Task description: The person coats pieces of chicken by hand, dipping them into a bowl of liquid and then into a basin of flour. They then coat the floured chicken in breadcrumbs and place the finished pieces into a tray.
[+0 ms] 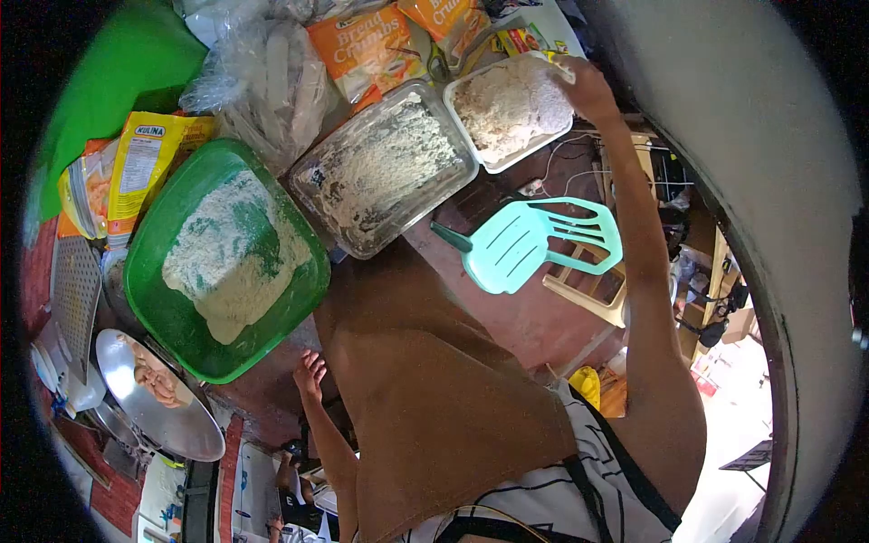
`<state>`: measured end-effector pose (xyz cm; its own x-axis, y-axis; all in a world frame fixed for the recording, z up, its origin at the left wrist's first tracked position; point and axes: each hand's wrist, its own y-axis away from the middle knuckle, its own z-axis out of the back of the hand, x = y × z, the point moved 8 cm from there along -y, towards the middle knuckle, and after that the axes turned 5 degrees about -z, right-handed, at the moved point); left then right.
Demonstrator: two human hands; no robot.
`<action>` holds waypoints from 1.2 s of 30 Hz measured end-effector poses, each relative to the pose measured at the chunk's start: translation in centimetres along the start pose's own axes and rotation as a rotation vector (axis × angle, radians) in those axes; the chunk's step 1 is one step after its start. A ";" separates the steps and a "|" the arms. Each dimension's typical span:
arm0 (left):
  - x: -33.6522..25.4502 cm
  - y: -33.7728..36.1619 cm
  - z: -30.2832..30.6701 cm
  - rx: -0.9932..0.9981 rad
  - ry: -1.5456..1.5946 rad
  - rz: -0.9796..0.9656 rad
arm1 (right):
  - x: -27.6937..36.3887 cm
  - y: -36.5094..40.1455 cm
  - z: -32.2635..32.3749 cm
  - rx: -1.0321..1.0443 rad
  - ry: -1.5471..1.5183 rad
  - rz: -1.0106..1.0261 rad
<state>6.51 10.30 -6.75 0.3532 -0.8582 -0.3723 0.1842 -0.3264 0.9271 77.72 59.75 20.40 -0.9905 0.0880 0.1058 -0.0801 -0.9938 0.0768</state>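
Observation:
My right hand (588, 90) is at the far right corner of a white tray (491, 166) filled with pale crumbs; its fingers are bent over the rim. Beside that tray lies a clear rectangular container (385, 172) with a floury layer. A green basin (226, 376) holds pale flour, heaped toward the near side. My left hand (310, 373) hangs below the basin's right side, next to the brown apron (434, 389), with its fingers loosely curled, apart and holding nothing.
Bread crumb packets (367, 54), a clear plastic bag (272, 86) and yellow packets (145, 172) lie behind. A metal bowl (204, 430) with raw meat stands at left. A turquoise slotted plastic piece (507, 249) is right of the containers. Another person (294, 493) is at the bottom.

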 end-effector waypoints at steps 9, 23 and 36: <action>-1.1 0.5 -4.5 0.419 0.368 0.028 | 3.9 0.2 -3.8 -0.015 0.118 0.193; -0.1 1.4 -1.9 -0.030 0.001 -0.045 | 4.8 0.4 -1.7 -0.119 -0.014 0.213; 0.0 0.6 -1.5 -0.024 -0.007 -0.096 | 4.4 -1.9 -3.8 0.215 0.020 0.158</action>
<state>8.00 10.66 -6.22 0.3267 -0.8261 -0.4592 0.2392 -0.3978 0.8857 73.13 61.73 17.00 -0.9909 -0.0709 0.1140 0.0996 -0.9576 0.2702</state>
